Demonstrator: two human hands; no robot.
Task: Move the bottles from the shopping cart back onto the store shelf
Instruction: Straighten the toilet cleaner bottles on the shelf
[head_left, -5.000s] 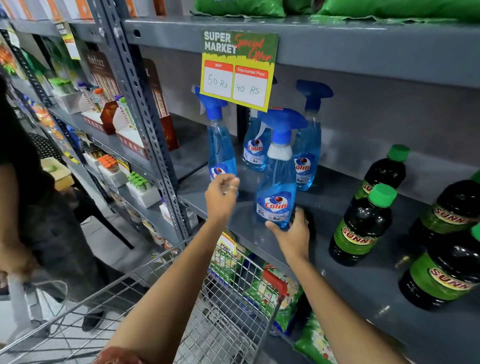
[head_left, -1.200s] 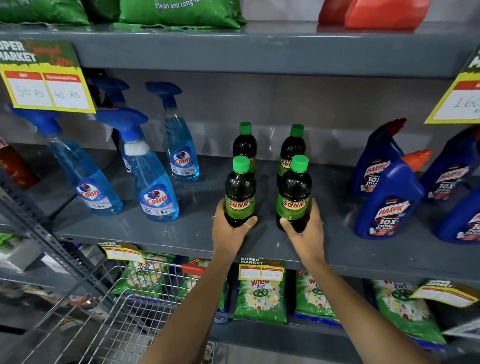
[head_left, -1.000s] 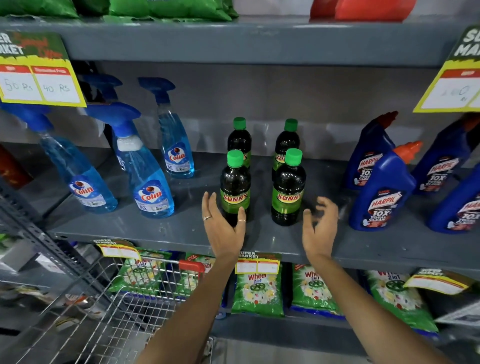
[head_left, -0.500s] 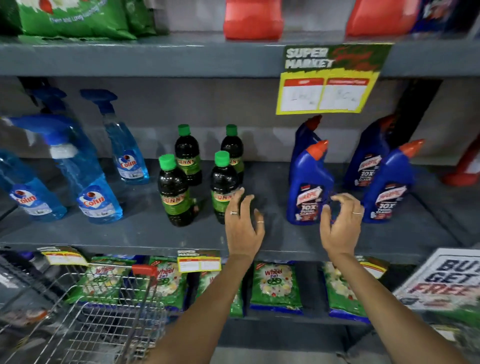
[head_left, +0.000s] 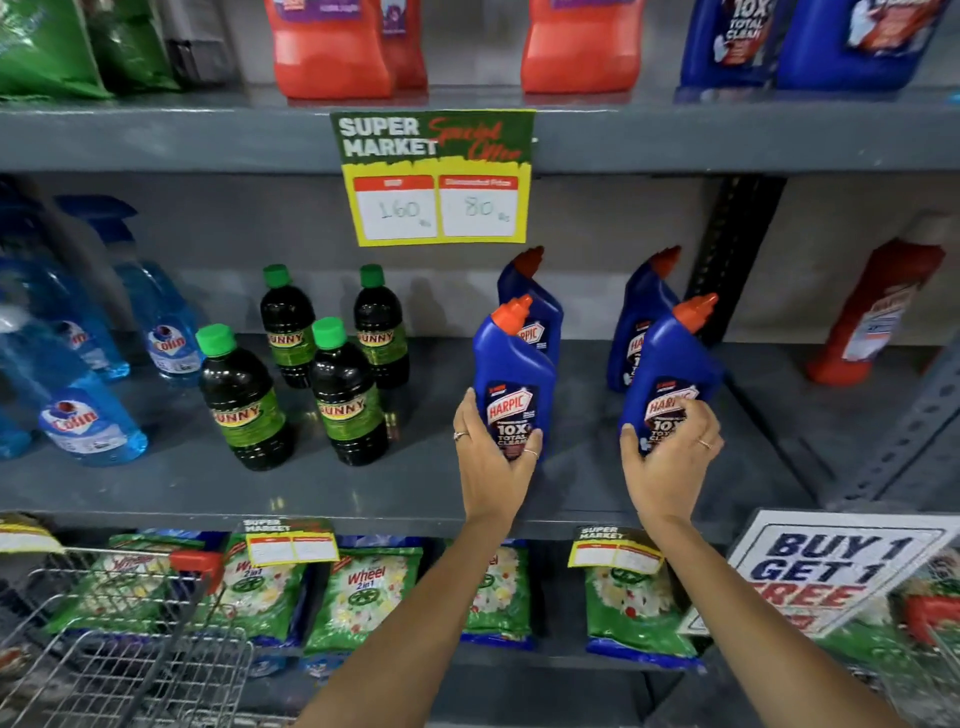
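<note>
Two blue Harpic bottles with orange caps stand at the front of the grey middle shelf (head_left: 363, 488). My left hand (head_left: 491, 457) grips the base of the left front Harpic bottle (head_left: 511, 371). My right hand (head_left: 670, 452) wraps the lower part of the right front Harpic bottle (head_left: 665, 358). Two more Harpic bottles (head_left: 535, 306) stand behind them. To the left are several dark Sunny bottles (head_left: 345, 395) with green caps and blue Colin spray bottles (head_left: 88, 415). The wire shopping cart (head_left: 119, 644) sits at lower left; no bottles show in it.
A yellow price sign (head_left: 436, 176) hangs from the upper shelf edge. Red and blue bottles stand on the top shelf. Green Wheel detergent bags (head_left: 363, 597) fill the shelf below. A "Buy 1 Get 1 Free" board (head_left: 831, 566) leans at lower right. A red bottle (head_left: 878, 312) stands far right.
My hands let go of the two front Sunny bottles, moved right along the shelf, and closed on the two front Harpic bottles. The view shifted right.
</note>
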